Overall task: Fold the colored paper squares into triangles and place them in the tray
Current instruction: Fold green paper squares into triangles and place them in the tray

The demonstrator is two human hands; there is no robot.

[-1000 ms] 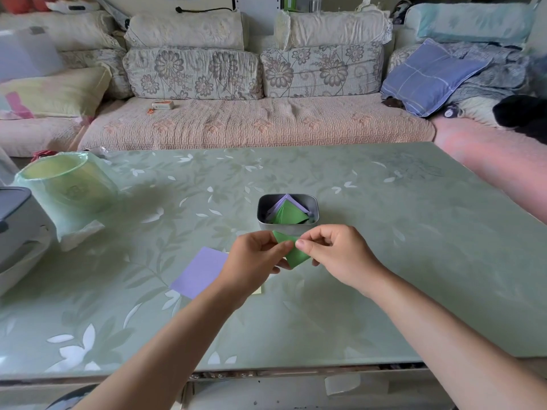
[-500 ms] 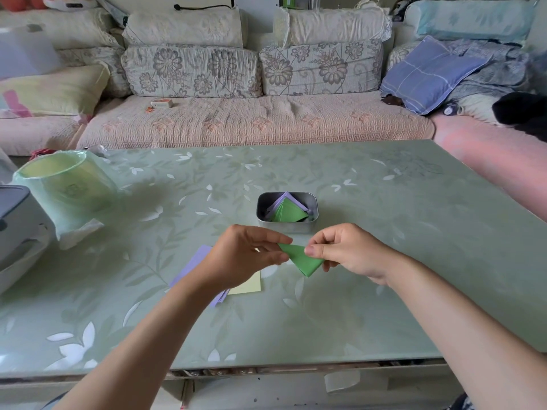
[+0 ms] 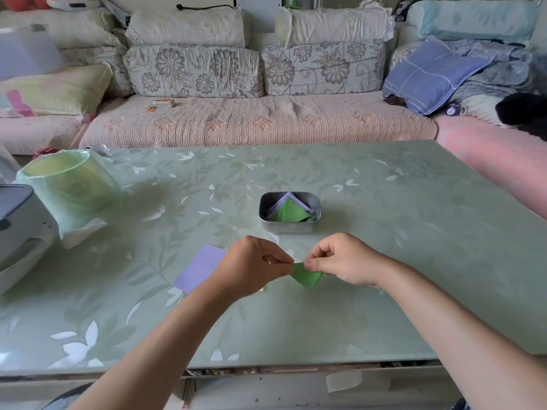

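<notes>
As the left hand (image 3: 251, 270) and right hand (image 3: 346, 258) pinch the green paper (image 3: 307, 278), it seems folded.

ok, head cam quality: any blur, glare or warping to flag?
Head view: wide-angle warp bends the sofa and table toward the frame edges; soft even daylight, one faint shadow right of the bin; no harsh glare; left hand slightly soft, green paper and tray readable.
</notes>
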